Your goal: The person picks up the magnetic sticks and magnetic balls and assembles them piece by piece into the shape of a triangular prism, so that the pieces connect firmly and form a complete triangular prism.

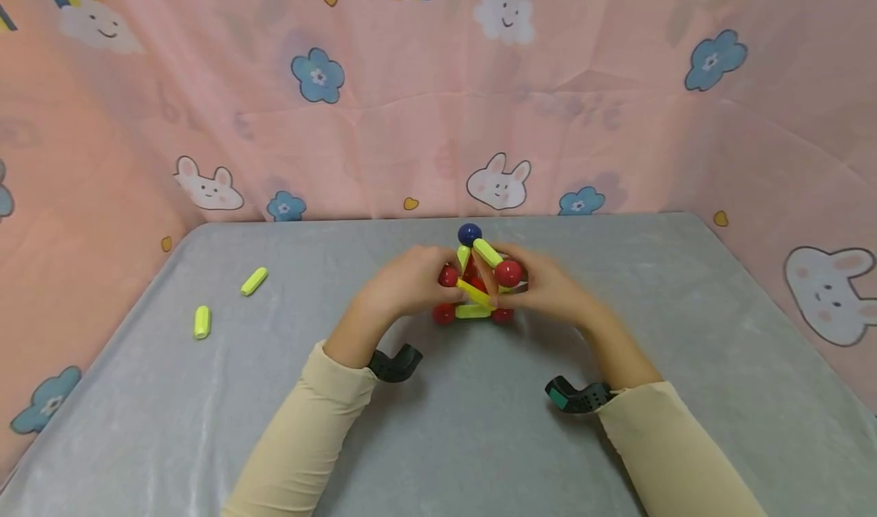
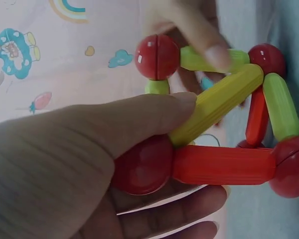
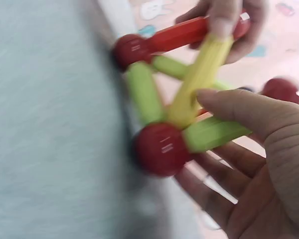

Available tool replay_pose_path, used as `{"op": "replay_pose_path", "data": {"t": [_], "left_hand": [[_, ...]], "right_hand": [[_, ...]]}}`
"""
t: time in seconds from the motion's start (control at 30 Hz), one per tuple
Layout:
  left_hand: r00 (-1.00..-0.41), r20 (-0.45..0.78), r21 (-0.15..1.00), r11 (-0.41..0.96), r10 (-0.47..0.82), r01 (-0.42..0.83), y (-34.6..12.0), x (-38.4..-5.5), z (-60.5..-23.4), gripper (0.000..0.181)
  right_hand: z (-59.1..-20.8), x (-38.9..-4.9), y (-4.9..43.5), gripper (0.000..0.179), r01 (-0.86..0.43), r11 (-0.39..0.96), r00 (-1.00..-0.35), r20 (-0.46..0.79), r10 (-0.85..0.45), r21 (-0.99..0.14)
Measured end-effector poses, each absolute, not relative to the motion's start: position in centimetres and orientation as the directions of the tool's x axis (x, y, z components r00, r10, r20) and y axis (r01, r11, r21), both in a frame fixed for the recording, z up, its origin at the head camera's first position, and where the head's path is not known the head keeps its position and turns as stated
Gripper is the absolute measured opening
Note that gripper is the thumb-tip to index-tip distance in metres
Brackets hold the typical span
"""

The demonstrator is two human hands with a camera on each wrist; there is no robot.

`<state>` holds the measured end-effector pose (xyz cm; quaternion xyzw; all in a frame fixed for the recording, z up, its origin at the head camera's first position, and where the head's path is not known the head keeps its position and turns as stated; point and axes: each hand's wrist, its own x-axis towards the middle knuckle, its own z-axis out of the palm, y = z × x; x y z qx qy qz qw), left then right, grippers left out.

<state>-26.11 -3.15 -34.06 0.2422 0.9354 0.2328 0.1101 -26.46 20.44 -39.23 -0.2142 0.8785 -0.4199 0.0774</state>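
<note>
A toy frame of ribbed magnetic rods (image 1: 473,311) and red balls (image 1: 508,273) stands on the table, topped by a blue ball (image 1: 469,234). My left hand (image 1: 411,281) grips its left side. In the left wrist view, the thumb presses a yellow rod (image 2: 217,104) at its upper end, beside a red ball (image 2: 147,167), with fingers behind. That rod slants across a side face to a lower red ball (image 3: 162,149). My right hand (image 1: 551,285) is around the right side, thumb tip at the yellow rod and fingers behind a lime rod (image 3: 217,133).
Two loose lime rods, one nearer (image 1: 202,323) and one farther back (image 1: 254,282), lie on the left of the grey-covered table (image 1: 479,441). A pink patterned curtain (image 1: 411,121) hangs behind the table and along both sides.
</note>
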Motion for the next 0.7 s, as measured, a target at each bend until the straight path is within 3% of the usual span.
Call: {"op": "replay_pose_path", "data": {"t": [0.23,0.33,0.5,0.6,0.7], "left_hand": [[-0.867,-0.107,0.499,0.78,0.487,0.376,-4.0,-26.8,-34.4,0.033],[-0.882,-0.147,0.496,0.805,0.447,0.325,-5.1,-26.8,-33.9,0.045],[-0.958,-0.179,0.436,0.891,0.223,0.125,-8.8,-27.0,-31.8,0.063],[-0.994,-0.104,0.32,0.947,0.04,0.005,-12.8,-27.8,-32.1,0.048],[-0.992,-0.048,0.193,0.973,-0.117,-0.124,-17.8,-28.8,-34.3,0.033]], "right_hand": [[-42.7,-27.2,20.1,0.052,-0.291,0.509,-0.9,0.051,-0.434,-0.81],[-43.8,-27.3,19.9,0.05,-0.276,0.514,-0.91,0.049,-0.412,-0.812],[-44.7,-27.1,20.0,0.049,-0.246,0.531,-0.936,0.057,-0.346,-0.811],[-44.8,-26.9,20.1,0.049,-0.234,0.532,-0.945,0.062,-0.322,-0.814],[-44.9,-27.1,19.8,0.05,-0.223,0.53,-0.95,0.061,-0.305,-0.818]]}}
